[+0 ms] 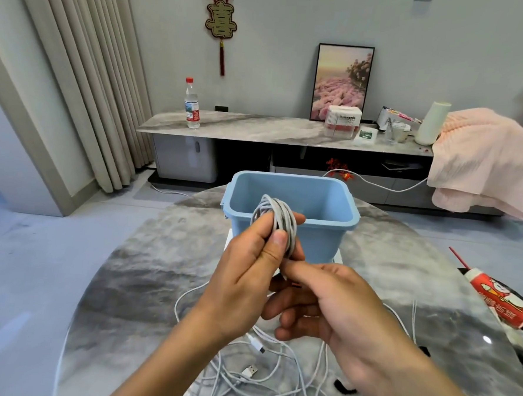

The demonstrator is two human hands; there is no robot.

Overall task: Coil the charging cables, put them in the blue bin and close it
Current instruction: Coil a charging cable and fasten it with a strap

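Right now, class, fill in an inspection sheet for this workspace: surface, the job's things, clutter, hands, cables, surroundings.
Surface: grey marbled round table, glossy.
Job's things: blue bin open, no lid on it, inside looks empty; white coiled cable held in front of it.
Clutter: red printed tube at the table's right edge.
Hands: left hand grips the coil; right hand has its thumb tip at the coil's lower end, fingers curled, grip unclear.
Cables: loose white cables tangled on the near table, two plugs showing.
Surroundings: TV cabinet with water bottle, framed picture, pink blanket; curtain at left.
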